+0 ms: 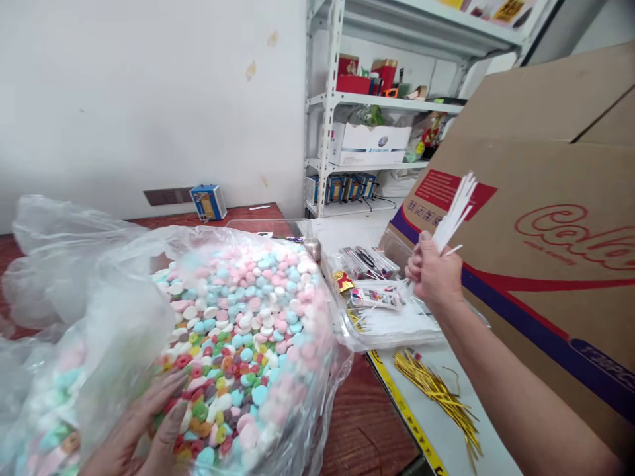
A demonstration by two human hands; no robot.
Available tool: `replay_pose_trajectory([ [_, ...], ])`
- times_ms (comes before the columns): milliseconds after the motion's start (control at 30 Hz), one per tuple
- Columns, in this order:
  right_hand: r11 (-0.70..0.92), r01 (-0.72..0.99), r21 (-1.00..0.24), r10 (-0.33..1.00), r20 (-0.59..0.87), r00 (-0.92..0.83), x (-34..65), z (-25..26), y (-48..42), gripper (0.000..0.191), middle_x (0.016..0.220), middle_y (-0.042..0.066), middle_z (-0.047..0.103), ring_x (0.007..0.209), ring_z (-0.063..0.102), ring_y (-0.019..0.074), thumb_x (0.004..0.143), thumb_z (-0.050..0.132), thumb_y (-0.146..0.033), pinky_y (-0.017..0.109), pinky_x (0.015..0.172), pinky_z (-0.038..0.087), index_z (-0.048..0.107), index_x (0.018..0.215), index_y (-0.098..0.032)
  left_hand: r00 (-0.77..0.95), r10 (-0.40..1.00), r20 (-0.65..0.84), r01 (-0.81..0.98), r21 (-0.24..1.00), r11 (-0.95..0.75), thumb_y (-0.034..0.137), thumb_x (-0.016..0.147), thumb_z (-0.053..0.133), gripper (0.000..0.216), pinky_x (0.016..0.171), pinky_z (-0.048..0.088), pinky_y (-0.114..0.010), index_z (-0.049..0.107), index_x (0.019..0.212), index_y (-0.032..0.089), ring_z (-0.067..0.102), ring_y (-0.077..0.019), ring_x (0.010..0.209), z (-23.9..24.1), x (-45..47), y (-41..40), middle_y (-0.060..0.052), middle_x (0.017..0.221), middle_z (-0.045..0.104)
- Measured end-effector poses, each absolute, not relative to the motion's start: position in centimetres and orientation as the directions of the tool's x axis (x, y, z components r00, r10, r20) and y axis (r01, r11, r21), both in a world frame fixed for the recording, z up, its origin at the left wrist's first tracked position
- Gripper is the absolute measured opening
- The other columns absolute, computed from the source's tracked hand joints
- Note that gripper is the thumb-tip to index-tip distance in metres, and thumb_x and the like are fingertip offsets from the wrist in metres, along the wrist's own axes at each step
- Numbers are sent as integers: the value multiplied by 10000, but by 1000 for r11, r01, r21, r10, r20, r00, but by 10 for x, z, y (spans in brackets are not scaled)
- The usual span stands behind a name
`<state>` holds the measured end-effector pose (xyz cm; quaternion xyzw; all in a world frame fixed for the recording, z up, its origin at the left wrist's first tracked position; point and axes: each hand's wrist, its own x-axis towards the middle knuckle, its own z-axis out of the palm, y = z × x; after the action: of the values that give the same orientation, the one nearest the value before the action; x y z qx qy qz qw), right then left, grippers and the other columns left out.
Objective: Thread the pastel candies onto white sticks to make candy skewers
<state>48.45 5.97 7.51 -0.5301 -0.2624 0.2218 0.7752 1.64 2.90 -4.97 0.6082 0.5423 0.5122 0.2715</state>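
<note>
A big clear plastic bag [89, 291] lies open on the left, full of pink, blue and white round candies [248, 284] and colourful ring candies [223, 383]. My left hand [143, 423] rests on the ring candies at the bag's near side, fingers apart; its lower part is cut off by the frame edge. Raised on the right, my right hand [436, 271] is closed around a bundle of thin white strips [455, 211]. Below it, a clear plastic tray [362, 340] holds more white strips [391, 320] and small printed packets [376, 297].
Gold twist ties [439, 390] lie on the white surface beside a yellow measuring strip [407, 416]. A large cardboard box [546, 211] leans at the right. Behind stand a metal shelf [330, 99] and a small blue device [208, 201] on the red-brown table [362, 423].
</note>
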Motion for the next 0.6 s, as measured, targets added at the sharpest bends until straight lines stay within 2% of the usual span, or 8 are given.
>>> replay_pose_trajectory([
  [67, 394, -116, -912, 707, 220, 672, 450, 103, 54, 524, 458, -139, 324, 347, 215, 25, 797, 742, -621, 159, 320, 202, 432, 666, -220, -192, 975, 111, 159, 984, -81, 539, 756, 770, 373, 1125, 474, -511, 776, 1042, 300, 649, -345, 1212, -24, 46, 16, -20, 1155, 772],
  [100, 432, -225, -874, 786, 242, 569, 430, 114, 51, 512, 450, -142, 318, 345, 203, 24, 787, 767, -593, 158, 319, 199, 442, 661, -218, -200, 980, 4, -25, 1000, -10, 553, 803, 722, 392, 1112, 484, -506, 767, 1071, 270, 655, -338, 1203, -11, 65, 12, -45, 1163, 767],
  [167, 399, -305, -865, 865, 244, 439, 383, 125, 46, 510, 425, -143, 303, 335, 180, 25, 771, 774, -600, 159, 305, 185, 461, 643, -218, -43, 984, -175, -398, 906, 144, 539, 847, 686, 434, 1096, 495, -477, 746, 1112, 202, 662, -320, 1194, 10, 103, 9, -103, 1218, 741],
  [233, 313, -428, -848, 937, 203, 284, 337, 119, 42, 488, 431, -142, 312, 332, 183, 24, 767, 783, -583, 156, 305, 195, 489, 646, -214, 200, 941, -273, -626, 704, 337, 474, 943, 586, 404, 1068, 511, -418, 708, 1191, 179, 653, -277, 1209, 22, 135, 14, -121, 1325, 683],
  [300, 259, -497, -828, 962, 175, 209, 295, 101, 40, 464, 447, -140, 327, 340, 212, 28, 763, 792, -557, 160, 316, 228, 500, 658, -213, 347, 867, -357, -718, 493, 490, 477, 1004, 477, 446, 973, 551, -348, 715, 1121, 119, 705, -230, 1072, 26, 155, 21, -157, 1195, 723],
  [400, 284, -461, -841, 950, 180, 256, 248, 61, 39, 426, 492, -124, 368, 368, 272, 40, 809, 759, -532, 169, 332, 242, 501, 688, -216, 396, 851, -345, -813, 300, 500, 453, 1037, 398, 496, 793, 569, -269, 719, 1021, 76, 713, -164, 783, 24, 163, 26, -124, 907, 745],
  [500, 259, -328, -909, 952, 182, 247, 223, 28, 38, 433, 515, -99, 412, 415, 367, 63, 855, 694, -559, 197, 392, 329, 504, 676, -214, 358, 855, -376, -864, 214, 456, 424, 1047, 361, 500, 770, 569, -278, 727, 996, 88, 680, -159, 663, 23, 160, 24, -65, 714, 702],
  [600, 243, -247, -938, 954, 184, 239, 216, 12, 35, 364, 568, -48, 555, 530, 532, 107, 807, 769, -482, 238, 531, 460, 591, 675, -193, 328, 847, -418, -878, 196, 436, 415, 1024, 418, 456, 830, 573, -323, 738, 964, 96, 710, -205, 743, 20, 156, 25, -76, 713, 714],
])
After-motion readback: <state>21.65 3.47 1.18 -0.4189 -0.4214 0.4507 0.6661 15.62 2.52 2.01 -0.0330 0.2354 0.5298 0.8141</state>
